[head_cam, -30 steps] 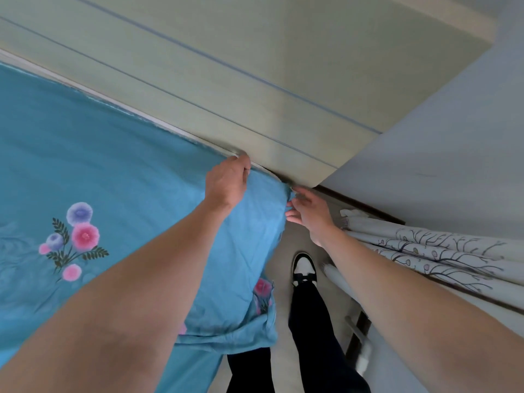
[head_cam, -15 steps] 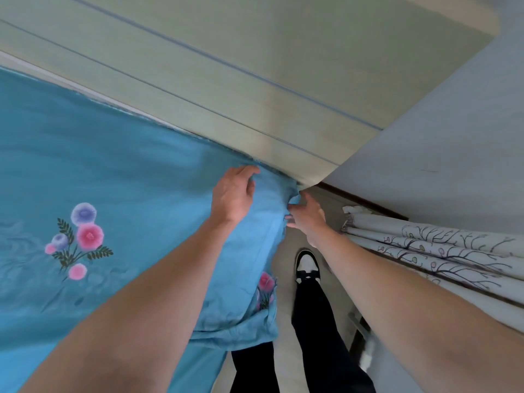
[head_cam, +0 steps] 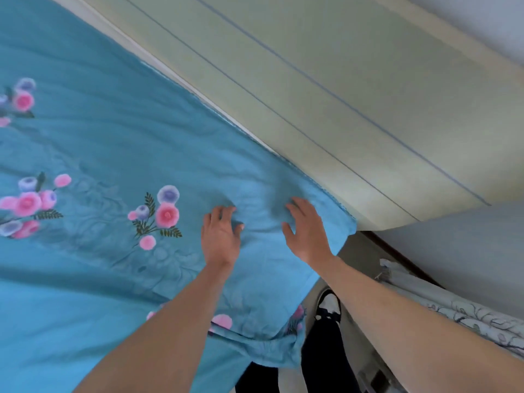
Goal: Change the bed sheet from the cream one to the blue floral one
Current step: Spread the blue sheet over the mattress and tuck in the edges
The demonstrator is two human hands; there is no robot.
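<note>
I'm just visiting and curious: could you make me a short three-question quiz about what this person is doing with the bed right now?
1. True or false: both hands lie on top of the blue floral sheet.
2. Which hand is nearer the corner of the bed by the headboard? A) left hand B) right hand
3. Fill in: the cloth bunched and hanging over the near edge of the bed is the ____ sheet.

Key
1. True: both rest on the fabric, the right hand's fingers spread, the left hand's slightly bent.
2. B.
3. Blue floral; no cream sheet is in view.
</note>
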